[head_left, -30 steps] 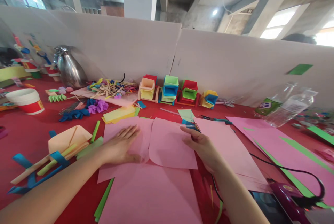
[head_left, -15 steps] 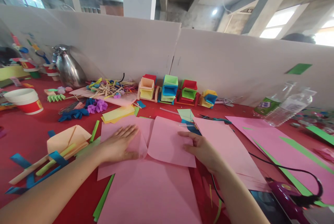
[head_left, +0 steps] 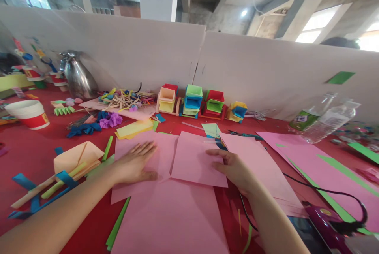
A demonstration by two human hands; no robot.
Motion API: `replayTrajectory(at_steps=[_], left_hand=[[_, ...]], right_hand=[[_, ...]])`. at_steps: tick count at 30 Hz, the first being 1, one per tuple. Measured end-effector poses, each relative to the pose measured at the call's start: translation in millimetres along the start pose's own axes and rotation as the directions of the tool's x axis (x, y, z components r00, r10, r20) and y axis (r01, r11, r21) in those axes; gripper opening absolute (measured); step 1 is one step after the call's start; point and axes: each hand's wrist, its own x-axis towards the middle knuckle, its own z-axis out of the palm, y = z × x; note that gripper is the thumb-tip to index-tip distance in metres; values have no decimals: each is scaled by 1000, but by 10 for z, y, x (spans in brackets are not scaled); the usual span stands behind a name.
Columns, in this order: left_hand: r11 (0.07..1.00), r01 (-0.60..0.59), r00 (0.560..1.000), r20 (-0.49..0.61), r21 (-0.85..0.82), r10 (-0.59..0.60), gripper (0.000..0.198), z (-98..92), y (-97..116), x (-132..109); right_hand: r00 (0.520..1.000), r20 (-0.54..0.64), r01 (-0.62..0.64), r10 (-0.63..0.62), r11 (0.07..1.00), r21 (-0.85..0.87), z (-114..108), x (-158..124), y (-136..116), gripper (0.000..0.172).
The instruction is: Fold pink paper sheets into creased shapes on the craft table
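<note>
Got small pink sheet (head_left: 191, 167) just left of right hand (head_left: 235, 170), right edge running under thumb and forefinger. Looks like a narrow gap between those fingertips; can't tell if pinching the paper or only resting on it. Seeing left hand (head_left: 136, 166) laid flat, palm down, thumb spread, on second pink sheet (head_left: 166, 147), just left of the small one. Also long pink sheet (head_left: 168, 222), nearer than both hands. Right of right hand: pink stack (head_left: 260, 175); just beyond it, pale green scrap (head_left: 210, 129) and blue-handled tool (head_left: 250, 136). Left of left hand: cream paper box (head_left: 75, 155) and blue strips (head_left: 66, 179); beyond left hand, yellow paper (head_left: 134, 128). Well beyond both hands: row of coloured paper boxes (head_left: 194, 101) on red bench (head_left: 85, 238). Farther out, left of left hand: paper cups (head_left: 32, 116) and steel jug (head_left: 78, 78). Far right of right hand: purple tool (head_left: 321, 216), black cord (head_left: 319, 188), bottles (head_left: 328, 123)
</note>
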Motion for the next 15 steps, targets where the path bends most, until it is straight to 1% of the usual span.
replayTrajectory(at_steps=[3, 5, 6, 8, 10, 12, 14, 15], left_hand=[[1000, 6, 1000, 8, 7, -6, 96, -14, 7, -1], [1000, 6, 1000, 5, 10, -6, 96, -9, -8, 0], [1000, 2, 1000, 1, 11, -2, 95, -2, -19, 1], [1000, -12, 1000, -10, 16, 12, 93, 15, -33, 1], [999, -34, 999, -19, 20, 34, 90, 32, -12, -5], [998, -65, 997, -27, 12, 65, 89, 35, 67, -20], [991, -131, 991, -43, -19, 130, 88, 14, 194, -43], [982, -185, 982, -56, -45, 182, 85, -6, 261, -55]], right_hand=[[1000, -2, -6, 6, 1000, 13, -15, -5, -11, 40], [1000, -4, -23, 23, 998, 50, -34, -14, -31, 40], [999, 4, -40, 40, 995, 97, -46, -21, -44, 41], [997, 46, -71, 61, 968, 242, -67, -37, -77, 43], [995, 94, -67, 31, 914, 401, -67, -57, -117, 45], [994, 101, -20, -39, 853, 521, -28, -80, -157, 46], [991, 94, 21, -95, 802, 596, 53, -105, -193, 48], [988, 103, 28, -118, 782, 623, 106, -118, -207, 49]])
